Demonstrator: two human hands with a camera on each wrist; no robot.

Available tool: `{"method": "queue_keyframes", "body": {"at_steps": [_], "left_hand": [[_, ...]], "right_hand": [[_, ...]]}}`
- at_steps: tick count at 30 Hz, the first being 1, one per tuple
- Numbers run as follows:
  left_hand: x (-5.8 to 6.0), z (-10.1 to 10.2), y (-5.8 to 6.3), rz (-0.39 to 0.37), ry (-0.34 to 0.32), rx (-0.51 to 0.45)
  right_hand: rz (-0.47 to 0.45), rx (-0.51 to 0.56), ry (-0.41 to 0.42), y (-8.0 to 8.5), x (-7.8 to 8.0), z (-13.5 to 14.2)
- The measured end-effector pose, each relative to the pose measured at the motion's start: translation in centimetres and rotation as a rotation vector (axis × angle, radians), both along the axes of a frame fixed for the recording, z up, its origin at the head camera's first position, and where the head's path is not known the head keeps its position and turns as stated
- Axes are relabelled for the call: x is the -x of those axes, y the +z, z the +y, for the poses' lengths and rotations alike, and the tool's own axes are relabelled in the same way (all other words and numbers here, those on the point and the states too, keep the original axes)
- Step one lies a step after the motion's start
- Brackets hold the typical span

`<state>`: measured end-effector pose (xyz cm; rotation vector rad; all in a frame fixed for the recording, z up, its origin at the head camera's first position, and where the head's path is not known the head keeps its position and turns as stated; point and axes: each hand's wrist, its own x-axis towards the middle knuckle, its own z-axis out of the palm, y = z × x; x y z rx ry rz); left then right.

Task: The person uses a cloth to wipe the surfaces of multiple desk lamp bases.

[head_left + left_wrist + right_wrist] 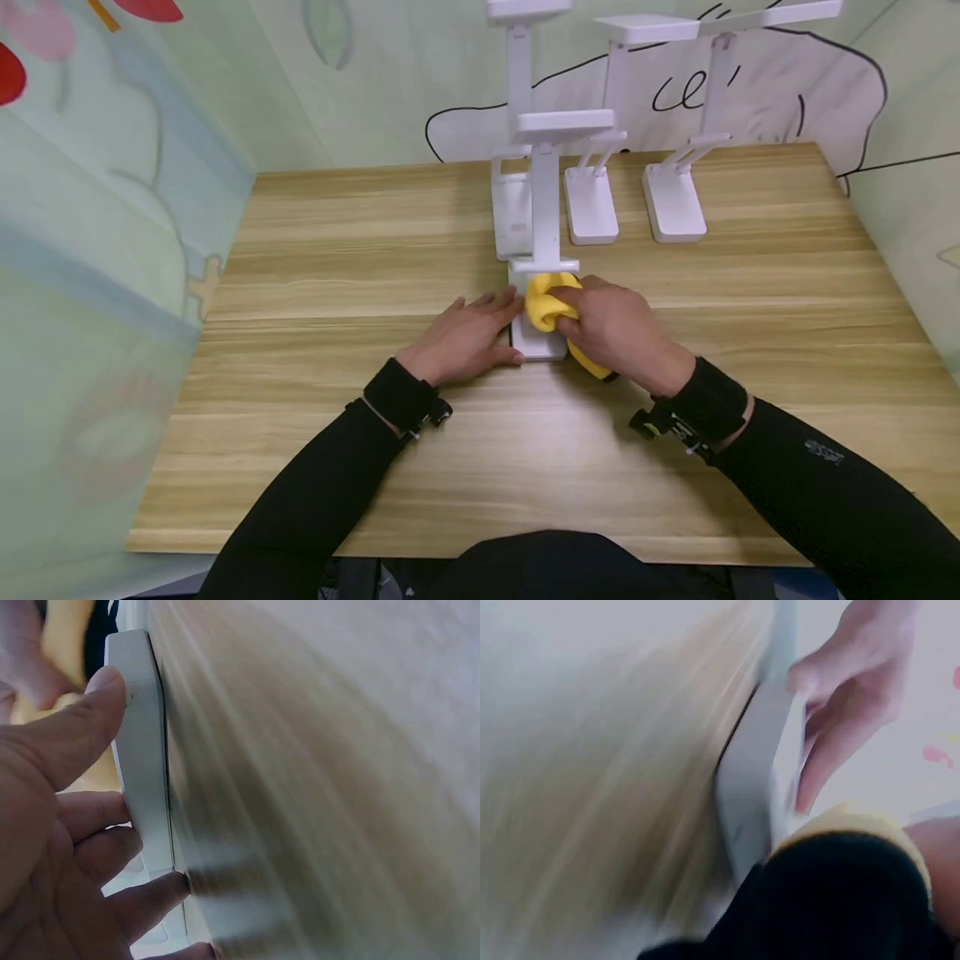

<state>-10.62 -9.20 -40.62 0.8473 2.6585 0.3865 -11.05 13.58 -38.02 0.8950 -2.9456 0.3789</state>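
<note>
A white desk lamp stands upright on the table in front of the person, its base nearest. My left hand lies along the left of that base, fingers extended. In the left wrist view, its thumb and fingertips touch the edge of the base. A bunched yellow cloth is gripped in my right hand and lies against the top of the base, below the lamp's post. Its black side fills the lower part of the right wrist view, hiding most of the right hand.
Behind stand three more white lamps: a left one, a middle one and a right one. Their heads overhang toward the back wall. The wood-grain table meets walls at back and sides.
</note>
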Motion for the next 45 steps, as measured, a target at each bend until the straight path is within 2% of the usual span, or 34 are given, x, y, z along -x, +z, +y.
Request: {"method": "queue_keyframes", "body": {"at_steps": [3, 5, 7, 13, 16, 20, 23, 26, 31, 38, 45], "left_hand": [[0.0, 0.1, 0.0, 0.01, 0.013, 0.007], [0.0, 0.4, -0.1, 0.018, 0.006, 0.005], [-0.1, 0.6, -0.2, 0.018, -0.008, 0.01], [-0.3, 0.4, 0.0, 0.018, -0.02, 0.031], [-0.2, 0.0, 0.2, 0.011, -0.019, 0.028], [-0.1, -0.2, 0.1, 0.005, -0.019, 0.009], [-0.1, -0.1, 0.0, 0.012, -0.022, 0.007], [0.0, 0.0, -0.1, 0.033, -0.021, 0.013], [-0.1, 0.1, -0.1, 0.051, -0.012, 0.009], [-0.2, 0.3, 0.0, 0.04, -0.014, 0.003], [-0.2, 0.3, 0.1, 0.033, -0.009, 0.013]], "right_hand": [[0.067, 0.051, 0.083, -0.7, 0.3, -1.1], [0.107, 0.037, 0.087, -1.2, 0.7, -1.0], [0.119, -0.001, 0.07, -1.6, 1.0, 0.0], [0.058, -0.041, -0.005, -2.6, 1.4, 3.6], [0.08, -0.05, -0.06, -3.1, 2.7, 3.5], [0.105, -0.078, -0.091, -3.3, 4.9, 2.2], [0.078, -0.105, -0.083, -3.1, 5.3, 1.7], [0.048, -0.122, -0.038, -2.7, 4.6, 1.7], [0.046, -0.169, 0.049, -2.1, 2.6, 2.0], [-0.014, -0.272, 0.114, -0.9, -0.3, 2.1], [-0.047, -0.352, 0.155, 0.2, -2.4, 1.6]]}}
